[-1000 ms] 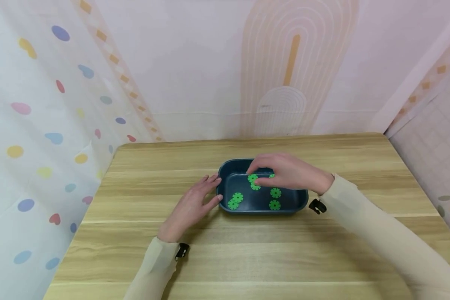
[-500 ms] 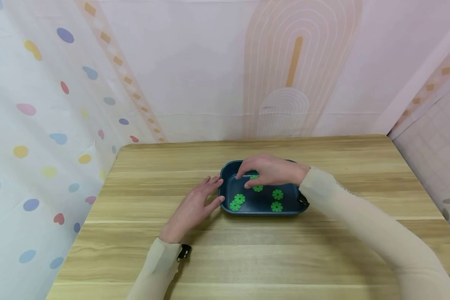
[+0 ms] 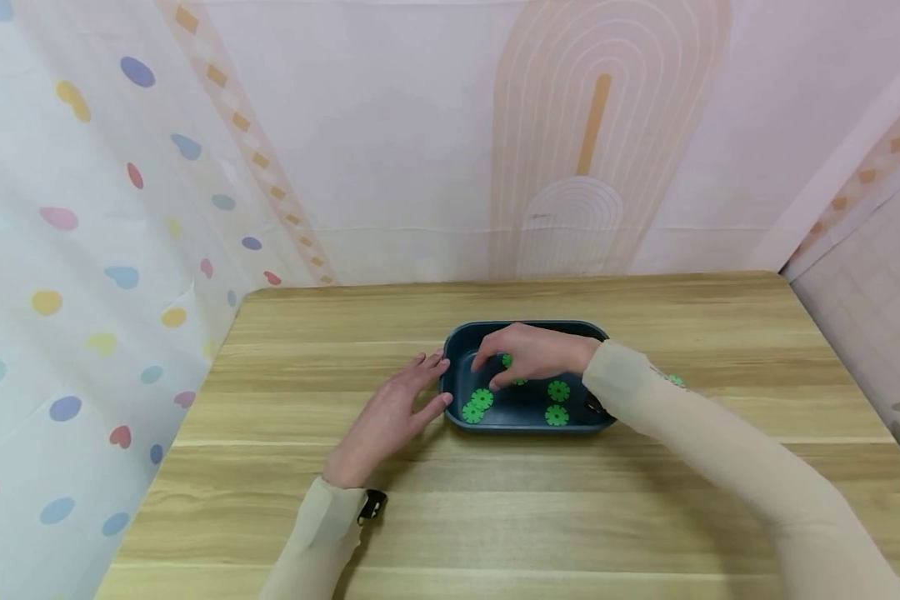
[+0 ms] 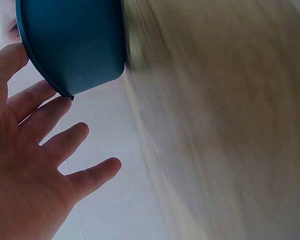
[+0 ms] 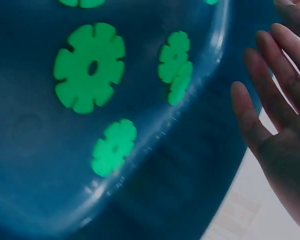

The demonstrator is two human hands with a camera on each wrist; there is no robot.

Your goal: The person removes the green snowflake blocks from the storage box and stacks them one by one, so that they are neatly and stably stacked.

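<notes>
A dark blue rounded tray point(image 3: 525, 429) stands on the wooden table, and several green notched plastic discs point(image 3: 558, 415) lie flat inside it. My left hand point(image 3: 386, 412) touches the tray's left end, its thumb and a couple of fingers at the rim and the others spread out, as the left wrist view shows. Over the inside of the tray hangs my right hand point(image 3: 536, 350), thumb and forefinger parted with nothing between them. In the right wrist view its fingers point(image 5: 247, 112) are extended, apart from the green discs point(image 5: 90, 67). Two overlapping discs point(image 3: 477, 406) lie at the tray's near left.
Beyond the right sleeve point(image 3: 705, 433), part of another green disc point(image 3: 676, 381) shows. The light wood table point(image 3: 525, 517) extends around the tray to a patterned curtain point(image 3: 390, 167) behind it. A black buckle point(image 3: 372, 505) hangs at the left wrist.
My right hand has moved left and a little nearer to me over the tray, bringing the green disc beyond the sleeve into view. My left hand keeps its place at the rim.
</notes>
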